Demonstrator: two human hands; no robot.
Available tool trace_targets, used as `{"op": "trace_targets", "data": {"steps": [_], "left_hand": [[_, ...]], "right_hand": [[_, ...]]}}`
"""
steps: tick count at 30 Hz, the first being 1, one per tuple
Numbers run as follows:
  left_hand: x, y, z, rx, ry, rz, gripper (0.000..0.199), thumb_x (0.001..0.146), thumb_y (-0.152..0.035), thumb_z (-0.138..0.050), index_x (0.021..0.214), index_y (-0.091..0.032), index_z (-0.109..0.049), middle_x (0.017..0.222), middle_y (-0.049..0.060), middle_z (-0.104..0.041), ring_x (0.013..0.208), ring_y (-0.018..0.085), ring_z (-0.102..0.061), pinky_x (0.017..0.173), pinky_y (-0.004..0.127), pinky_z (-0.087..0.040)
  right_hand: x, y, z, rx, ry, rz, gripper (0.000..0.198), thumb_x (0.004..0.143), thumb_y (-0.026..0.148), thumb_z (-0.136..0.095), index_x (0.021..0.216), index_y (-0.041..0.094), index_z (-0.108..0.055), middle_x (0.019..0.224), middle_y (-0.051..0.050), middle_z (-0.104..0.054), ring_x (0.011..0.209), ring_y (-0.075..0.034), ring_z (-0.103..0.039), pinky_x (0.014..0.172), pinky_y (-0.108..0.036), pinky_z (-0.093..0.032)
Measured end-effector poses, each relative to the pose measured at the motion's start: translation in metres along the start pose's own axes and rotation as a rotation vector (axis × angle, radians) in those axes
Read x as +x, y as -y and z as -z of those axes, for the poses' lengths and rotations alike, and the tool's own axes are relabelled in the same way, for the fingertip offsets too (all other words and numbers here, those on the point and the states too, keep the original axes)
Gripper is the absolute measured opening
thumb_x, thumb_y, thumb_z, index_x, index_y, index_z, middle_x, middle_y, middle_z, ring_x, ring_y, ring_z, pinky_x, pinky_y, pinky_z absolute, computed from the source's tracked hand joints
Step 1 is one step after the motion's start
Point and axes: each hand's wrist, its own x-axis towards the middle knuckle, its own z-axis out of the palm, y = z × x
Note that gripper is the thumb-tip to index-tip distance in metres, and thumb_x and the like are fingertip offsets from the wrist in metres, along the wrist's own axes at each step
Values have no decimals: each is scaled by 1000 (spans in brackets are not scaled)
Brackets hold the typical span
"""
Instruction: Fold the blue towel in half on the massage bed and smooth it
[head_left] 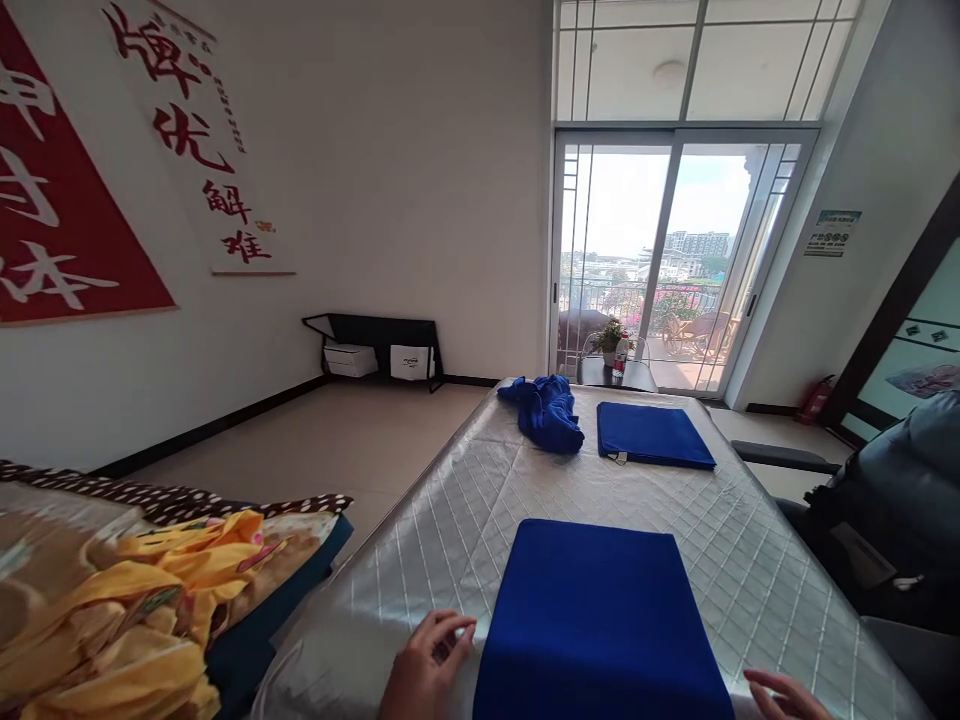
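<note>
A folded royal-blue cloth (592, 610) lies flat on the silver quilted table cover (450, 530), its near end running past the bottom edge of the view. Just off its left side is my left hand (431, 660), fingers curled loosely with a gap to the thumb and nothing between them. My right hand (784, 697), partly cut off by the bottom edge, rests near the cloth's right corner with fingers apart. Farther back sit a flat folded blue stack (654, 432) with a white tag and a crumpled blue cloth (546, 412).
Yellow printed fabric (150, 610) is heaped on a surface at left. A dark jacket (911, 480) is at right. Beyond the table stands a small table (637, 378) with a plant (611, 340) and a bottle (620, 355), before glass sliding doors (619, 250).
</note>
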Motion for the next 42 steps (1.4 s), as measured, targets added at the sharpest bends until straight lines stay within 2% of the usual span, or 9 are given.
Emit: {"op": "trace_targets", "data": {"steps": [3, 7, 11, 15, 20, 23, 26, 32, 42], "left_hand": [[75, -25, -17, 234, 95, -98, 43, 90, -54, -48, 102, -24, -77, 110, 10, -71, 95, 26, -68, 91, 37, -53], [149, -37, -61, 524, 177, -130, 35, 87, -35, -53, 110, -17, -73, 118, 13, -67, 115, 28, -59, 105, 38, -41], [168, -28, -89, 541, 171, -153, 28, 84, -28, -55, 100, -16, -73, 109, 12, -68, 110, 27, -61, 101, 37, -41], [167, -14, -93, 477, 168, -186, 22, 83, -25, -53, 93, -19, -72, 108, 9, -68, 109, 25, -62, 101, 35, -41], [169, -14, -84, 326, 234, -191, 17, 76, -26, -58, 85, -20, -71, 98, 6, -71, 99, 25, -64, 92, 34, -46], [169, -18, -78, 226, 307, -186, 30, 76, -27, -58, 101, -20, -73, 100, 6, -74, 100, 26, -65, 92, 34, -47], [172, -23, -74, 222, 403, -207, 38, 77, -30, -56, 109, -21, -74, 111, 7, -74, 107, 26, -65, 97, 34, -45], [174, -43, -58, 183, 533, -219, 29, 77, -40, -59, 90, -21, -76, 97, 6, -77, 95, 25, -68, 87, 34, -49], [127, -137, 45, -240, 451, -160, 27, 66, -41, -82, 82, -20, -77, 83, 4, -78, 82, 24, -72, 82, 37, -56]], "right_hand": [[50, 21, -13, 16, 83, 46, 43, 85, 66, -54, 98, 31, -75, 98, -3, -76, 98, -28, -69, 79, -37, -56], [112, 53, -44, -147, 311, 104, 52, 67, 72, -61, 76, 23, -75, 91, -9, -78, 96, -34, -71, 82, -37, -51], [137, 50, -73, -301, 230, 52, 43, 60, 66, -69, 66, 24, -69, 86, -9, -78, 93, -34, -71, 77, -36, -49], [140, 27, -86, -174, 219, 56, 42, 58, 66, -70, 68, 25, -68, 81, -7, -76, 86, -31, -72, 74, -36, -50], [134, 31, -77, 205, 238, 136, 49, 60, 67, -73, 78, 22, -72, 81, -6, -76, 84, -30, -72, 79, -38, -55], [127, 43, -69, 352, 263, 172, 50, 59, 65, -78, 80, 21, -74, 82, -6, -76, 86, -30, -72, 80, -38, -57], [120, 55, -61, 401, 262, 189, 49, 59, 64, -80, 82, 21, -75, 83, -5, -77, 88, -30, -72, 82, -39, -57], [96, 80, -28, 336, 247, 214, 42, 62, 57, -83, 87, 23, -76, 91, -4, -78, 90, -27, -72, 80, -34, -58], [49, 92, 57, 181, -15, 225, 43, 59, 62, -80, 83, 27, -79, 93, -4, -79, 90, -29, -74, 75, -31, -62]]}}
